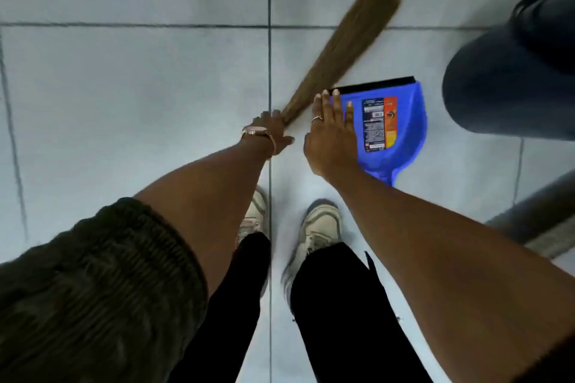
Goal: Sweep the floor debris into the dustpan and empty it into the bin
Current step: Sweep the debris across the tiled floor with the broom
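Note:
My left hand (273, 134), with a watch on the wrist, is shut on the thin end of a brown grass broom (345, 40). The broom's bristles slant up to the right and are blurred. A blue dustpan (398, 130) with a black front lip and a printed label lies flat on the pale tiled floor, its handle pointing toward me. My right hand (331, 137) hovers over the dustpan's left edge, fingers spread and holding nothing. A dark round bin (510, 78) stands just right of the dustpan. No debris shows on the tiles.
My two feet in pale sneakers (320, 227) stand just below the hands, on either side of a dark grout line (269, 40). A grey raised ledge (541, 221) runs along the right edge. Open tiled floor (124, 87) spreads to the left and ahead.

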A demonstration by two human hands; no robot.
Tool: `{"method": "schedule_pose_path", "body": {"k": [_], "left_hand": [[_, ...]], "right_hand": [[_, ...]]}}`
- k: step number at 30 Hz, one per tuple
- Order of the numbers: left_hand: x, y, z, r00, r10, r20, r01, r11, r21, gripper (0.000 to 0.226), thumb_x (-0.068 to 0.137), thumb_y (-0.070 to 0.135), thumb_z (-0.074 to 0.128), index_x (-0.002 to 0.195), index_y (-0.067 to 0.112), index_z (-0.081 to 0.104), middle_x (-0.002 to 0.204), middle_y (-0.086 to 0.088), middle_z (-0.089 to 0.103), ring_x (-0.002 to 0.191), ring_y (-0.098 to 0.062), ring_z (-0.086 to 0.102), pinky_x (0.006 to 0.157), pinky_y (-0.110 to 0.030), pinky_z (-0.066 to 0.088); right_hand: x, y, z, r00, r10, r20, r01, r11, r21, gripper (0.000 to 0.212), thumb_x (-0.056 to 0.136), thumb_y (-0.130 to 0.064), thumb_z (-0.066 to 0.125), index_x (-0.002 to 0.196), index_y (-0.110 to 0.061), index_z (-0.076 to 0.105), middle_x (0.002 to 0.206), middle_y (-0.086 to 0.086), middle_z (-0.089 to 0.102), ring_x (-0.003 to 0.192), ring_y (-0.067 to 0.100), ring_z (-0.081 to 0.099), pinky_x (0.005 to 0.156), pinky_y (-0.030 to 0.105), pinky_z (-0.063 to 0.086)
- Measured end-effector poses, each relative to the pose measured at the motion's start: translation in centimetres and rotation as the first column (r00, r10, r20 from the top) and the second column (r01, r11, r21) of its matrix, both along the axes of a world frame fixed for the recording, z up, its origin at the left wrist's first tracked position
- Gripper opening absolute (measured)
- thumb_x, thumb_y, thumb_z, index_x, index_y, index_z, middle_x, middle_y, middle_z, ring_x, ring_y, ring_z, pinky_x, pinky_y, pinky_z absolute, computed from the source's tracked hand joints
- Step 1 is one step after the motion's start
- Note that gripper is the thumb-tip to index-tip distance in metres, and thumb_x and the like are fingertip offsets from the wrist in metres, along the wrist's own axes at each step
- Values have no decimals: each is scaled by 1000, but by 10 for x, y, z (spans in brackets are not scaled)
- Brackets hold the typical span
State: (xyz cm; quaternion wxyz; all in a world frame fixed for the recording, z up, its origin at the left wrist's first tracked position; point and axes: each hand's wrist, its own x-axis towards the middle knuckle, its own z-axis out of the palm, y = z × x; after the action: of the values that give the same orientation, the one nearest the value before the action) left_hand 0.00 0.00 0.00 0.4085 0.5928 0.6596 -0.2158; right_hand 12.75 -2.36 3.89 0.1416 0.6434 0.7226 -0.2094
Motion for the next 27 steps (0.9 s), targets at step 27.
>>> {"method": "schedule_pose_path", "body": {"k": [27], "left_hand": [[-201, -136, 289, 728, 670, 146, -662, 631, 404, 39, 99, 45, 32, 133, 27, 42, 111, -5, 61, 94, -31, 63, 75, -42, 54]], "right_hand": [[-196, -38, 300, 825, 534, -182, -540, 842, 24, 75, 95, -27, 40, 152, -4, -4, 162, 14, -5, 151, 28, -7, 122, 44, -7]]}}
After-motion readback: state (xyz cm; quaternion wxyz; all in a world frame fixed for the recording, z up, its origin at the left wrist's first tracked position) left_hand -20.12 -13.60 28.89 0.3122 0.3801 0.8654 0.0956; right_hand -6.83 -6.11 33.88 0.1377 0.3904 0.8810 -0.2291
